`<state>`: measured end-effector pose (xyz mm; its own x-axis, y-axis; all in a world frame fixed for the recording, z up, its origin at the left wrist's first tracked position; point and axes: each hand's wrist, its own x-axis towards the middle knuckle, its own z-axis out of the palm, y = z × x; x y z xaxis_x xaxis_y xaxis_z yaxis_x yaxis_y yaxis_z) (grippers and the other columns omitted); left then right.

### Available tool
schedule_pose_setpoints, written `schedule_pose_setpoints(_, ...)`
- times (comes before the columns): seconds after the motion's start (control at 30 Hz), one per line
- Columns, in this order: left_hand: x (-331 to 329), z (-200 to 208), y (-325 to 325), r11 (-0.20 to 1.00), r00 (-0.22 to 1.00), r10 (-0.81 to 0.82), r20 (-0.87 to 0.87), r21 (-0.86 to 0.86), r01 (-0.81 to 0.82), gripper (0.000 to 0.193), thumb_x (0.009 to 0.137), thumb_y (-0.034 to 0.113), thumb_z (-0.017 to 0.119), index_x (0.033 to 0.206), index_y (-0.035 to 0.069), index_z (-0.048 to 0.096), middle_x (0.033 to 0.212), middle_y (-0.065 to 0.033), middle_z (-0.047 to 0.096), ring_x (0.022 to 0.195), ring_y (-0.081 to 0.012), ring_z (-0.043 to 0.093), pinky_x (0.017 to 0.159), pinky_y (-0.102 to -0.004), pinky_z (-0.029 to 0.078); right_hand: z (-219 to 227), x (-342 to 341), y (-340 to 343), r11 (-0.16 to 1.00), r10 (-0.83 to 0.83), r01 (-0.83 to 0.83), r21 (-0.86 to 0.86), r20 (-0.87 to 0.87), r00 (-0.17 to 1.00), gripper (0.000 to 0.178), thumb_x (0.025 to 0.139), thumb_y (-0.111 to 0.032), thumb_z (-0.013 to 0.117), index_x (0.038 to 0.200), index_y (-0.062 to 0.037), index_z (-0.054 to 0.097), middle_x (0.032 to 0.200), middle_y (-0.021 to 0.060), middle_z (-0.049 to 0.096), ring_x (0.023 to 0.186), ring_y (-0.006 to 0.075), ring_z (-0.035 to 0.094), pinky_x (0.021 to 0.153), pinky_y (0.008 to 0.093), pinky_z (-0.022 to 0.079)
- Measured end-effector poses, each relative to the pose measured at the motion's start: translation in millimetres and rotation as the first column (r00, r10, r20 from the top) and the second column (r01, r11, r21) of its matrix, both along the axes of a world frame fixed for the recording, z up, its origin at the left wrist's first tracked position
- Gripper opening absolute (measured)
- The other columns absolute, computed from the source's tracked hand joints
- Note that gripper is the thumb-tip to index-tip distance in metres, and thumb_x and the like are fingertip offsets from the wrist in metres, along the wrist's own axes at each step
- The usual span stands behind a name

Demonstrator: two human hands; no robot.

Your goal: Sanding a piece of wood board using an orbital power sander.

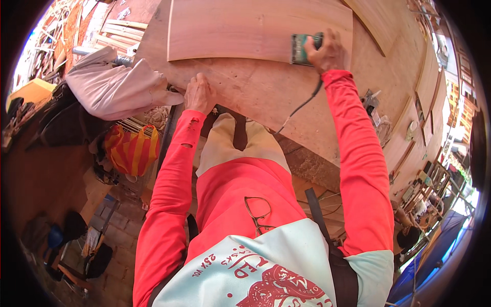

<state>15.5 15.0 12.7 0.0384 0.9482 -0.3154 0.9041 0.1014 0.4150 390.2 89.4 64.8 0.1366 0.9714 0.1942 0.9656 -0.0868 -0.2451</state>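
A green electric sander (303,50) rests on the right part of a broad, pale pinkish wooden panel (230,30). Wrapped around its body is my right hand (327,52), and a black cord (302,106) trails from the tool over the near edge of the workbench (266,84). My left hand (199,94) leans on the bench's near left edge, just below the panel's corner. Its fingers lie on the wood, holding no tool.
Beside my left hand a pale cloth (112,84) is draped. Below it hangs a red and yellow striped bag (134,148). Another wooden panel (376,23) lies at the far right of the bench. Wood strips (120,33) are piled at the far left.
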Motion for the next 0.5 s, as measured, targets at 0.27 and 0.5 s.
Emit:
schedule_pose_setpoints(0.27,-7.0,-4.6,9.0,0.999,0.990,-0.041,0.137,0.011,0.040,0.023,0.086,0.019,0.065,0.095,0.001,0.054,0.089,-0.0224,0.063,0.087,-0.0416,0.063,0.077,-0.0504,0.051,2.5,5.8,60.9,0.990,-0.139,0.132,0.056,0.160,0.977,0.050,0.082,-0.046,0.068,0.106,-0.0035,0.060,0.105,0.0237,0.065,0.088,0.0447,0.068,0.075,0.0546,0.056)
schedule_pose_setpoints(0.5,-21.6,-0.8,21.1,0.981,0.964,0.011,0.266,-0.189,0.041,0.026,0.086,0.024,0.064,0.093,0.001,0.056,0.097,-0.0247,0.064,0.095,-0.0438,0.063,0.083,-0.0510,0.051,13.5,-13.9,1.2,0.997,-0.073,0.074,-0.037,0.023,0.997,0.042,0.085,-0.042,0.069,0.102,-0.0052,0.058,0.103,0.0233,0.065,0.088,0.0466,0.066,0.075,0.0568,0.053)
